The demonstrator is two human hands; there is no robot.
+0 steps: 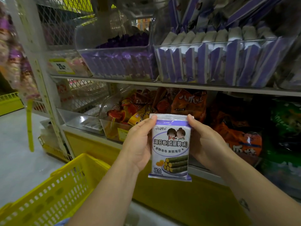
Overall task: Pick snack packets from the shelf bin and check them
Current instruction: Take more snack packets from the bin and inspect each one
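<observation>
Here both hands grip one packet (170, 147) upright, front to the camera. The left hand (138, 142) pinches its left edge and the right hand (206, 141) its right edge, fingertips at the top seal. It reads 海苔卷(咸蛋黄味), then 香酥卷卷 爽脆海苔, with 糕点 at bottom left beside pictured seaweed rolls. Behind it lies an orange bag (189, 101) printed 八爪. Purple-and-white packs (202, 66) stand in the clear bin (211, 42) above. A yellow tag (61, 66) reads 25. A yellow basket (48, 193) sits lower left.
</observation>
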